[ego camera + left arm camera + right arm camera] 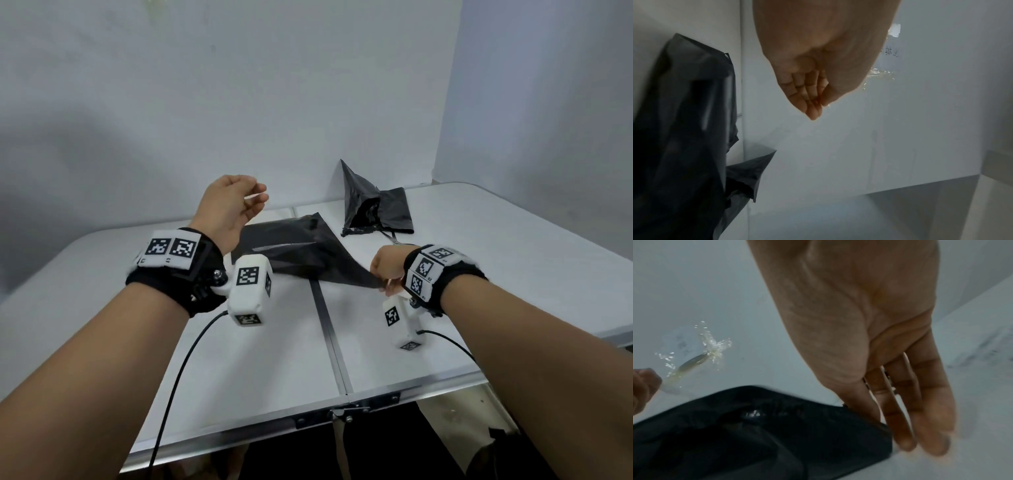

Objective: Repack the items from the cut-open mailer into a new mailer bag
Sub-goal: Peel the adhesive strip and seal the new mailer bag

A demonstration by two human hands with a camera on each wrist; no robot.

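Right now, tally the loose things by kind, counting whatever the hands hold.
Black mailers: 2, the flat mailer pinched by the right hand, and the cut-open mailer at the back.
Pouches: 1, the drawstring pouch beside it.
Strips: 1, the clear strip pinched in the left hand.
Total: 4.

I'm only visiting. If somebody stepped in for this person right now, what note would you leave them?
Left hand: raised, pinching a clear strip.
Right hand: pinching the near corner of the new mailer, which lies flat on the table.
The cut-open mailer and a black pouch sit together at the back.
Done: new mailer laid out.
Left: put the pouch into it and seal it. Whether other items remain is hidden.
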